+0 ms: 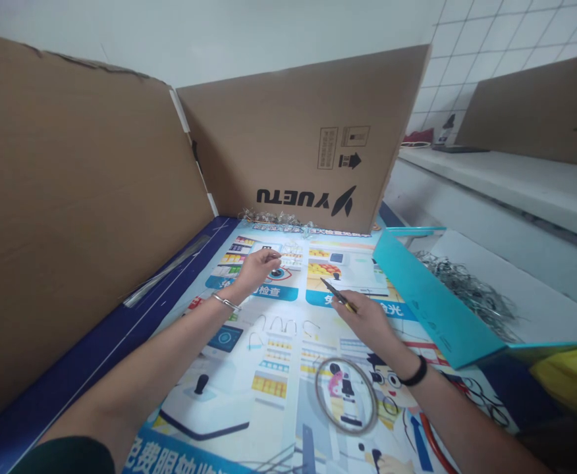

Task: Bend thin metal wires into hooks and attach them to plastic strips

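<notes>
- Your right hand (pixel 365 319) grips pliers (pixel 335 291), probably stiff; hold the handles (pixel 350 307).
- Your left hand (pixel 260 268) is pinched; on what, I cannot tell.
- Bent wires (pixel 277 321) look light, springy; take one end.

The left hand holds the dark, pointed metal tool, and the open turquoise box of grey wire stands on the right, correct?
No: the head view shows the dark, pointed metal tool in the right hand; the turquoise box stands as stated.

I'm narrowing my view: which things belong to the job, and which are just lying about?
Likely in the job:
pliers-like tool in the right hand
bent wires
tangled wires in the teal box

Likely lying about:
bottle on the shelf
yellow cloth
</notes>
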The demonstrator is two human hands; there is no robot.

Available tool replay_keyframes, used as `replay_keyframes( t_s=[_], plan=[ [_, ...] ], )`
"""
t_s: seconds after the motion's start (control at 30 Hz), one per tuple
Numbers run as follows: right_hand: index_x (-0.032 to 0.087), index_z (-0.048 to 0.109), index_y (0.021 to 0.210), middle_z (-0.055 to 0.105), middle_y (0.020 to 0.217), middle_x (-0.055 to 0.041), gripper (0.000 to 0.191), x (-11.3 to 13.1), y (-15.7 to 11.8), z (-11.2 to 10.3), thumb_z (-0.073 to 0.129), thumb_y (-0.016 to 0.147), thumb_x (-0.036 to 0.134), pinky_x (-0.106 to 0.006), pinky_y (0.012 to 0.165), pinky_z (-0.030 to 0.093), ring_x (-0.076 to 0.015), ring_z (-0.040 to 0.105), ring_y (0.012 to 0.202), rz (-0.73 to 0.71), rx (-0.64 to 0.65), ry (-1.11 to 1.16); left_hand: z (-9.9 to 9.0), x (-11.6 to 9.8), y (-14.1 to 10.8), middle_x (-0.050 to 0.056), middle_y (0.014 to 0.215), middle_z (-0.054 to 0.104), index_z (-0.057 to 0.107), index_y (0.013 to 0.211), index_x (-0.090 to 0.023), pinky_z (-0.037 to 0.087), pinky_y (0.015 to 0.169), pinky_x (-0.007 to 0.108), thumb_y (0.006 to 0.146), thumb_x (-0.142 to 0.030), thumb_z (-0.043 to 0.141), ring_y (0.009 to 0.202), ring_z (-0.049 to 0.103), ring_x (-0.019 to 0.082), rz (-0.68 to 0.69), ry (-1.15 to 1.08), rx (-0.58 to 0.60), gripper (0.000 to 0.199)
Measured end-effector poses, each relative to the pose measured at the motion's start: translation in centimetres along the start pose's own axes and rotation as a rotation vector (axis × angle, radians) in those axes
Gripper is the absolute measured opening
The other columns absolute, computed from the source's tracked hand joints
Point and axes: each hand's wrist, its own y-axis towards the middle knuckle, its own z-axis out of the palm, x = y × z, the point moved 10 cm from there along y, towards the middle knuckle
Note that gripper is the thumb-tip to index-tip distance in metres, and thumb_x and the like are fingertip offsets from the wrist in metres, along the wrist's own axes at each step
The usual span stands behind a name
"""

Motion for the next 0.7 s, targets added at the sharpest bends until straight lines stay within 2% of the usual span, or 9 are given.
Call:
replay_keyframes(
  t_s=[0.13,0.33,0.6,0.7],
  plan=[
    [0.021,0.066,0.092,0.068,0.084,-0.0041,0.03,0.1,0.0,0.0,0.046,0.082,0.042,-0.03,0.069,0.045,-0.021,0.062,0.079,-0.009,-0.006,0.005,0.0,0.5,-0.2,0.002,0.068,0.064,0.062,0.083,-0.015,0.045,0.059,0.025,0.066,-0.03,0.067,0.063,0.059,0.013,-0.105,-0.147,-0.011,0.023],
    [0.021,0.066,0.089,0.069,0.082,-0.0038,0.029,0.4,0.0,-0.2,0.047,0.081,0.041,-0.029,0.067,0.045,-0.0206,0.062,0.077,-0.015,-0.013,0.014,0.7,0.6,-1.3,0.003,0.072,0.064,0.059,0.085,-0.014,0.047,0.063,0.027,0.063,-0.034,0.072,0.068,0.062,0.014,-0.225,-0.304,0.035,0.032],
    [0.02,0.065,0.089,0.067,0.082,-0.0047,0.028,0.7,-0.2,-0.9,0.048,0.082,0.041,-0.029,0.068,0.045,-0.0199,0.061,0.076,-0.014,-0.082,0.031,2.5,-0.1,-4.3,0.004,0.077,0.065,0.059,0.083,-0.015,0.046,0.065,0.026,0.068,-0.036,0.072,0.071,0.062,0.014,-0.305,-0.444,0.161,0.028],
    [0.02,0.064,0.089,0.068,0.085,-0.0054,0.027,0.6,-0.4,-1.3,0.048,0.082,0.041,-0.029,0.07,0.045,-0.0198,0.061,0.079,-0.017,-0.128,0.043,2.8,-0.5,-5.7,0.002,0.076,0.064,0.058,0.082,-0.016,0.046,0.067,0.026,0.069,-0.034,0.072,0.072,0.061,0.013,-0.323,-0.52,0.168,0.026]
  ],
)
